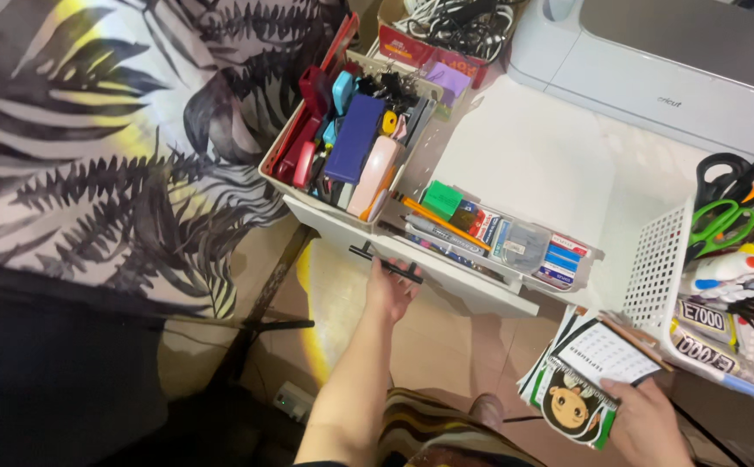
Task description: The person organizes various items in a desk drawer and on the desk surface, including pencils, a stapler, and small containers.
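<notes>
My left hand (389, 289) grips the black handle (386, 262) of a white drawer (489, 290) that stands pulled out from a white desk. The drawer holds pens, an orange pencil, a green block (442, 198) and small flat packs. My right hand (649, 424) holds a small stack of printed pads and cards (586, 378), the top one with a cartoon face, low at the right beside a white perforated basket (658, 272).
A white tray (342, 138) packed with a blue case, pink and red tools sits on the desk's left corner. The basket holds scissors (723, 216), markers and glue tubes. A white cutting machine (671, 60) and a box of cables (446, 30) stand behind. A leaf-print cloth (92, 130) lies at the left.
</notes>
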